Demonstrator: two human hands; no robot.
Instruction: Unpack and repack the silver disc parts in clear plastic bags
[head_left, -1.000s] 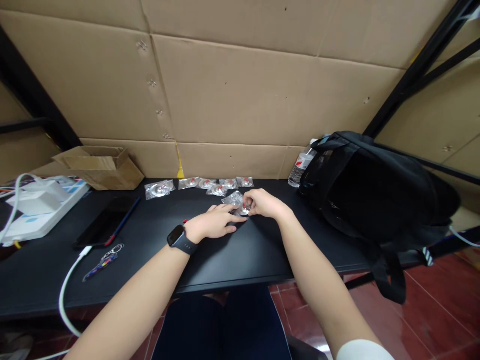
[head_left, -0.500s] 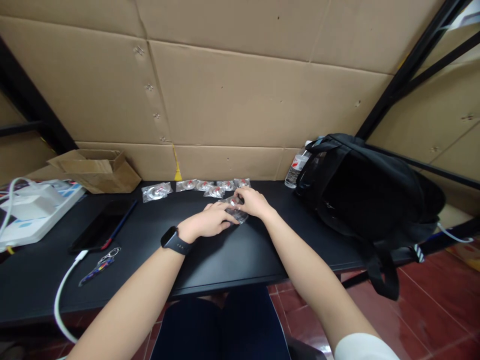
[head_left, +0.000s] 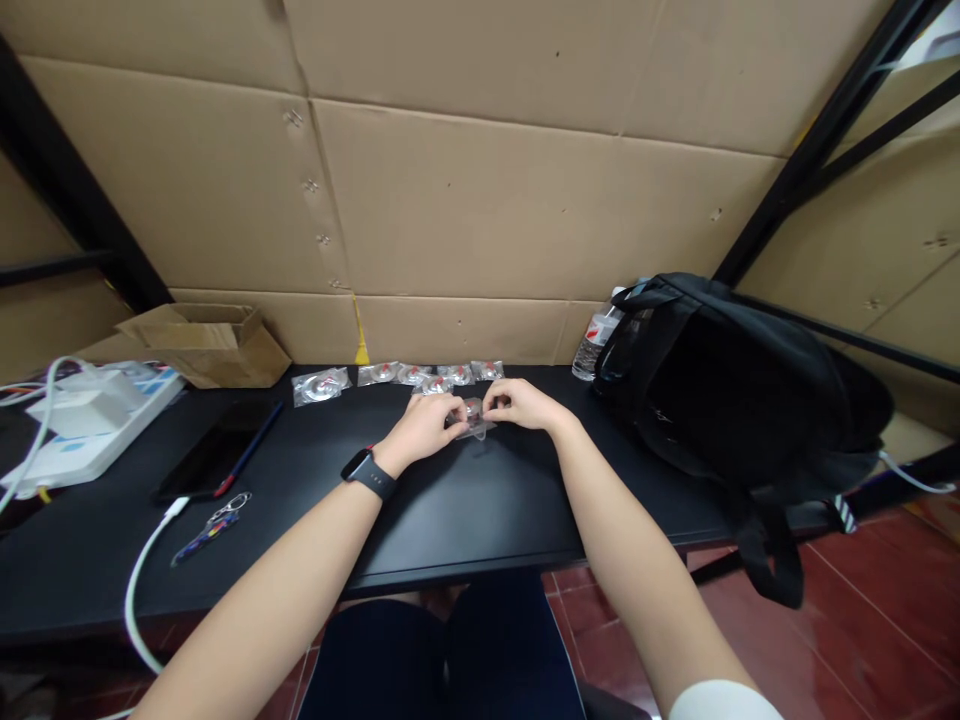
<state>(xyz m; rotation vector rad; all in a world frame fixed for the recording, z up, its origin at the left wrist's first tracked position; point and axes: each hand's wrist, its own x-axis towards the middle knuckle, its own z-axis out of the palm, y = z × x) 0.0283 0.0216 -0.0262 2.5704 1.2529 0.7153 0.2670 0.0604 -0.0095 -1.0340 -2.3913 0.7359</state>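
Observation:
A clear plastic packet (head_left: pixel 474 412) with a red mark and something rounded inside is raised slightly off the black table (head_left: pixel 480 520), between my hands. My left hand (head_left: pixel 429 428), a dark watch on its wrist, pinches the packet's left side. At the opposite edge, the thumb and fingers of my right hand (head_left: pixel 521 404) are closed on the same packet. Its exact contents are too small to make out. Just beyond my hands lie several similar clear packets (head_left: pixel 455 374), with another packet (head_left: pixel 321 385) a little apart on the left.
To the right sits a black backpack (head_left: pixel 735 390), with a water bottle (head_left: pixel 596 340) beside it. On the left are a cardboard box (head_left: pixel 217 345), a white power strip (head_left: pixel 97 440), a phone (head_left: pixel 217 450) with a white cable, and a keychain (head_left: pixel 206 535). Cardboard panels stand behind.
The packet has gone from lying under my fingers to being lifted and tilted between both hands. My left fingers have curled into a pinch, and my view has shifted slightly.

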